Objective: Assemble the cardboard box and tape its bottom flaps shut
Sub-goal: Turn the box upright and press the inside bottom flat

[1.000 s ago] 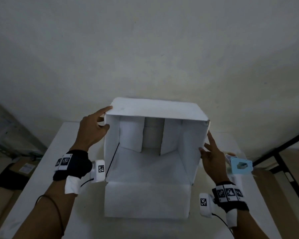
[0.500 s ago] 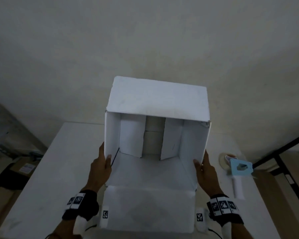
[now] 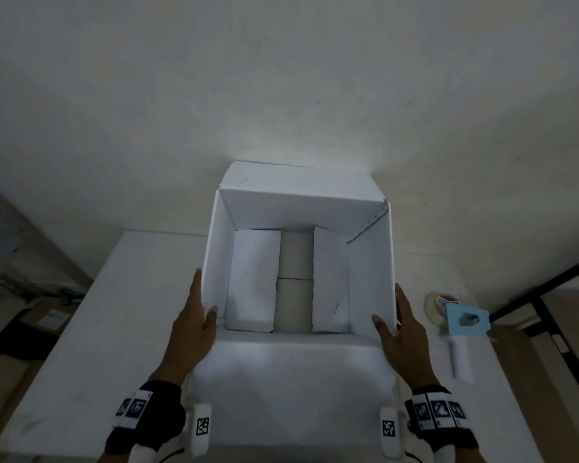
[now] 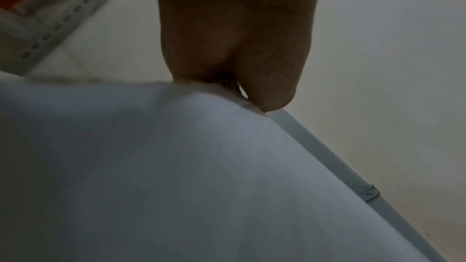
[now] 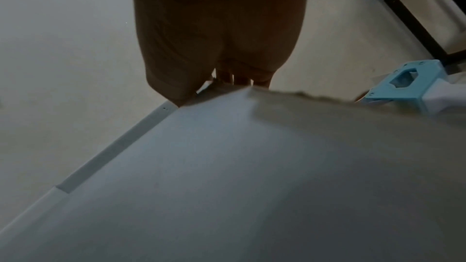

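Observation:
A white cardboard box (image 3: 298,215) stands on the white table (image 3: 91,345) with its open side tipped up toward me. Inside, two side flaps (image 3: 253,279) lie folded over the bottom, and a strip of the other flaps (image 3: 295,289) shows between them. My left hand (image 3: 194,322) grips the left wall, thumb inside and fingers outside. My right hand (image 3: 398,325) grips the right wall the same way. The near flap (image 3: 291,379) hangs out toward me. Each wrist view shows a hand, left (image 4: 234,37) and right (image 5: 214,27), on a box edge (image 4: 176,166) (image 5: 252,166).
A light blue tape dispenser (image 3: 465,320) with a white handle lies on the table right of the box, also in the right wrist view as the dispenser (image 5: 413,85). Brown cartons (image 3: 47,319) sit on the floor at left. A black frame (image 3: 549,295) runs along the right.
The box has tipped from lying on its side to opening upward. Both hands slid from its far corners down to the near ends of the side walls.

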